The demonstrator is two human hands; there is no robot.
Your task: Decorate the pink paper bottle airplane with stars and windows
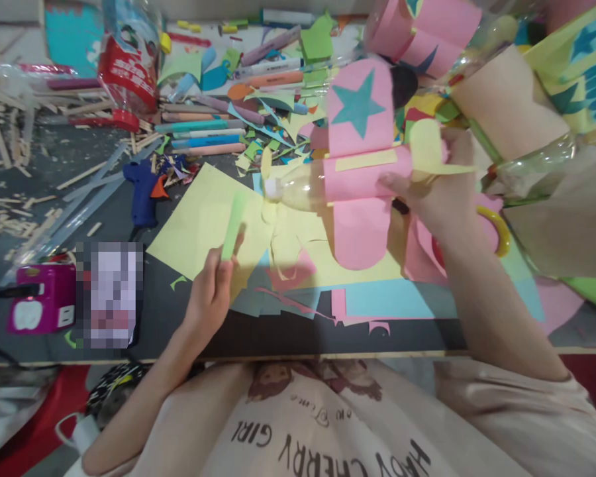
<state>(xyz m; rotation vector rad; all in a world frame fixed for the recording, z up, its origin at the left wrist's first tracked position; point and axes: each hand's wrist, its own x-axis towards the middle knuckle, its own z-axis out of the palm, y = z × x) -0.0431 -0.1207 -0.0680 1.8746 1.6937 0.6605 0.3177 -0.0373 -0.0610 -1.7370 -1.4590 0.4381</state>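
My left hand [212,278] is closed on a light green paper strip [234,222], held upright over a pale yellow sheet [193,228]. My right hand [434,192] grips the rear of a toy plane [360,175] made from a clear plastic bottle wrapped in pink paper. Its rounded pink wings spread away from me and toward me. A teal star [358,104] is on the far wing. At the bottle's cap end is a pale yellow propeller [267,165], and yellow tail pieces [426,149] rise beside my right hand. Some right fingers are hidden behind the plane.
A blue glue gun [142,189] lies on the left, near a phone [112,295] and a purple box [42,298]. Markers [203,126], wooden sticks and paper scraps cover the back. A roll of yellow tape [499,232] sits under my right forearm.
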